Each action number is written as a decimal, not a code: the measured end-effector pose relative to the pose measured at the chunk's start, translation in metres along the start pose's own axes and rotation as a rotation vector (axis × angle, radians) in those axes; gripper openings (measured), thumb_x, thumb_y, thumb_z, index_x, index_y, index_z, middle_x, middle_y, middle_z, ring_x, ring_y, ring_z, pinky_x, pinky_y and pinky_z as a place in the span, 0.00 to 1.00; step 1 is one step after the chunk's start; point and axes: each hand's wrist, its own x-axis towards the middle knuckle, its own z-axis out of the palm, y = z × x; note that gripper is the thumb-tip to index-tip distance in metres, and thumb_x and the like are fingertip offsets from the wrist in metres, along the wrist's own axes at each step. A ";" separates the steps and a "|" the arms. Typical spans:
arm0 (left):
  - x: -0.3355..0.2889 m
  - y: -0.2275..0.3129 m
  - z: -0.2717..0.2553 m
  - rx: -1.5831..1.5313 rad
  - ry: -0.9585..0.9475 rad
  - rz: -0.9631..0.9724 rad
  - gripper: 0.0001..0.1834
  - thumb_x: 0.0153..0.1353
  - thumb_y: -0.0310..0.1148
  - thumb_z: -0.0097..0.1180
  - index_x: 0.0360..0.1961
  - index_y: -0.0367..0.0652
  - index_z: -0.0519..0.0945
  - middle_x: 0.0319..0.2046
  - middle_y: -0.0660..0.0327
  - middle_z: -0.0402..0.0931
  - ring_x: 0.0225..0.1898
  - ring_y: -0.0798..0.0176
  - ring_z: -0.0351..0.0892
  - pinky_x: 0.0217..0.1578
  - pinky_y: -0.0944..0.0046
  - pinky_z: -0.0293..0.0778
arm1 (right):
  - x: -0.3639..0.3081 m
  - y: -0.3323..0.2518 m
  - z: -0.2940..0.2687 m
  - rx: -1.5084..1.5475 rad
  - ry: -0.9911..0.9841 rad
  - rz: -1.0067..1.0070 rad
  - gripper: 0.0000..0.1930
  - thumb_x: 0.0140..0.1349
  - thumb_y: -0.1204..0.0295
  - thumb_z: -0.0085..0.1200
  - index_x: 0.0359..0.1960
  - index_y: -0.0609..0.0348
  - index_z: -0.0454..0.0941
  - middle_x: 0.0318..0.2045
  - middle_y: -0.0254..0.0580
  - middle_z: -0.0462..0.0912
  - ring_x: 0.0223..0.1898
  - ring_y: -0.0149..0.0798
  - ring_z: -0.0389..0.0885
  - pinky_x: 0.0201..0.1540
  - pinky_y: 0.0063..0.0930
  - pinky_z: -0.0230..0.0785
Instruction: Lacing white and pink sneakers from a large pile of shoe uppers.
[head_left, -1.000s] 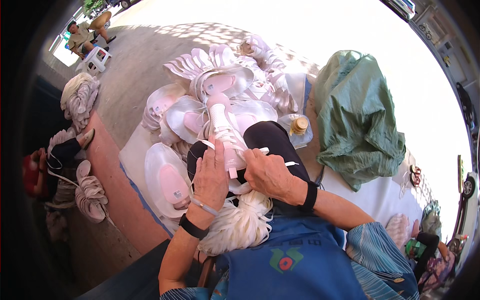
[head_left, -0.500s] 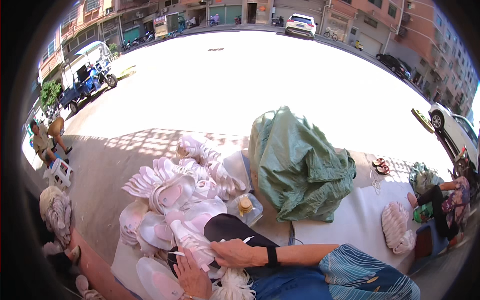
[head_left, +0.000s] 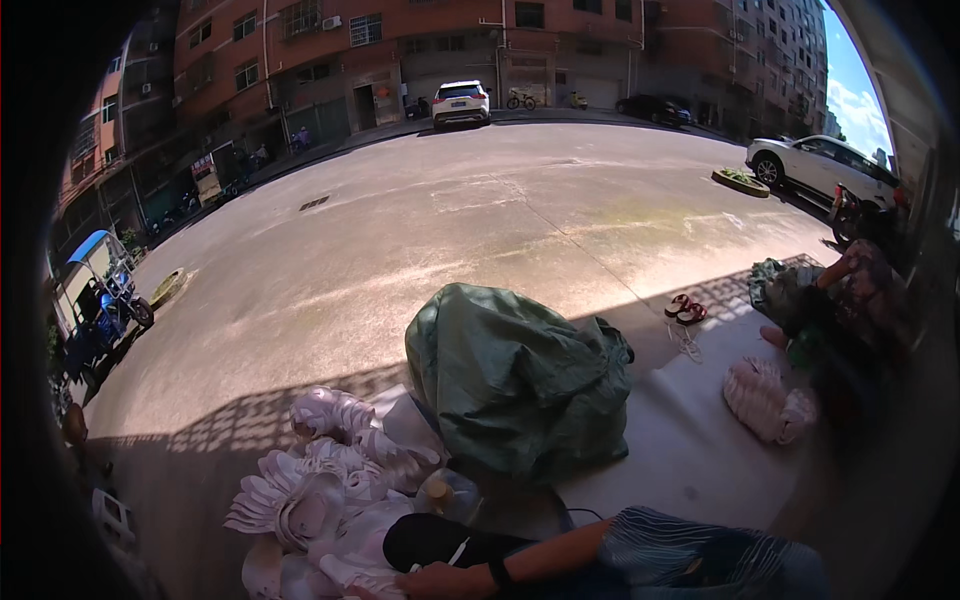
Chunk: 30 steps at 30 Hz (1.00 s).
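Note:
At the lower edge my right hand (head_left: 440, 581), below a dark wristband, is closed on a white shoelace (head_left: 459, 551) whose end sticks up from the fingers. It is beside a pale pink shoe (head_left: 365, 574) near my dark-clothed leg (head_left: 430, 540). Only a small bit of my left hand (head_left: 357, 592) shows at the bottom edge, so its fingers cannot be made out. A heap of pale pink shoes (head_left: 310, 515) lies just ahead and to the left, several of them nested in rows. The lower part of the shoe is cut off.
A large green sack (head_left: 515, 385) stands ahead, with a clear plastic container (head_left: 450, 495) before it. To the right are a pale ground sheet (head_left: 670, 440), a pink shoe bundle (head_left: 765, 400), red sandals (head_left: 685, 309) and a seated person (head_left: 860, 300). Farther off is a white car (head_left: 820, 165).
The view has tilted up and shifted right, so my hands and the shoes sit lower and my left hand is nearly out of sight. My right hand still holds the shoelace.

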 end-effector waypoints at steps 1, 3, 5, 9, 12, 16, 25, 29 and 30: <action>0.004 0.002 -0.002 0.002 -0.009 0.000 0.45 0.53 0.34 0.56 0.65 0.20 0.46 0.64 0.32 0.50 0.67 0.32 0.44 0.68 0.45 0.41 | -0.002 0.002 0.007 0.009 0.001 0.004 0.30 0.60 0.45 0.49 0.39 0.66 0.71 0.25 0.49 0.81 0.25 0.47 0.81 0.25 0.35 0.72; 0.001 -0.006 0.003 0.014 0.012 0.070 0.46 0.54 0.37 0.55 0.65 0.22 0.46 0.64 0.32 0.49 0.68 0.32 0.43 0.68 0.43 0.40 | 0.001 -0.015 0.006 0.161 0.085 0.084 0.11 0.59 0.70 0.46 0.39 0.66 0.66 0.22 0.55 0.77 0.29 0.58 0.79 0.30 0.47 0.72; -0.002 -0.012 0.014 0.042 0.040 0.112 0.47 0.54 0.39 0.55 0.66 0.23 0.46 0.65 0.32 0.47 0.68 0.32 0.41 0.68 0.42 0.39 | -0.006 -0.015 -0.005 0.203 -0.005 0.191 0.12 0.60 0.71 0.45 0.41 0.67 0.65 0.24 0.57 0.77 0.27 0.57 0.80 0.28 0.47 0.72; 0.004 -0.007 0.023 0.016 0.015 -0.008 0.45 0.54 0.37 0.56 0.66 0.27 0.47 0.64 0.33 0.51 0.64 0.26 0.50 0.64 0.40 0.49 | -0.014 -0.015 -0.011 0.153 0.013 0.184 0.09 0.59 0.72 0.44 0.37 0.65 0.63 0.25 0.57 0.78 0.28 0.59 0.80 0.28 0.49 0.73; -0.011 -0.004 0.011 -0.071 0.030 -0.028 0.45 0.50 0.34 0.56 0.65 0.25 0.49 0.62 0.33 0.53 0.63 0.28 0.51 0.64 0.42 0.50 | -0.018 -0.027 -0.015 0.146 -0.056 0.200 0.09 0.60 0.71 0.44 0.36 0.64 0.64 0.26 0.58 0.78 0.30 0.60 0.80 0.29 0.51 0.72; -0.012 -0.003 -0.024 -0.465 -0.006 -0.207 0.49 0.49 0.35 0.64 0.66 0.29 0.49 0.63 0.36 0.54 0.65 0.40 0.55 0.63 0.52 0.56 | -0.018 -0.013 -0.036 0.319 -0.053 0.183 0.14 0.62 0.70 0.49 0.47 0.62 0.71 0.29 0.56 0.78 0.32 0.57 0.79 0.34 0.41 0.71; -0.071 -0.088 -0.124 -1.429 0.888 -0.492 0.11 0.68 0.30 0.45 0.46 0.36 0.74 0.25 0.65 0.71 0.19 0.76 0.60 0.27 0.73 0.66 | 0.020 -0.014 -0.106 1.907 0.108 0.283 0.12 0.70 0.72 0.39 0.50 0.63 0.70 0.20 0.30 0.71 0.11 0.19 0.54 0.11 0.16 0.44; -0.122 -0.117 -0.152 -1.211 1.126 -0.561 0.12 0.68 0.28 0.43 0.48 0.37 0.75 0.29 0.64 0.75 0.15 0.79 0.55 0.19 0.75 0.61 | 0.009 0.027 -0.084 2.265 0.270 0.511 0.10 0.69 0.73 0.40 0.47 0.62 0.69 0.19 0.31 0.67 0.11 0.23 0.56 0.13 0.17 0.48; -0.139 -0.116 -0.159 -1.155 1.185 -0.566 0.12 0.68 0.27 0.43 0.48 0.38 0.75 0.30 0.64 0.76 0.15 0.80 0.56 0.19 0.76 0.61 | 0.004 0.032 -0.075 2.216 0.352 0.640 0.09 0.68 0.73 0.40 0.46 0.61 0.69 0.19 0.31 0.67 0.13 0.24 0.58 0.14 0.19 0.51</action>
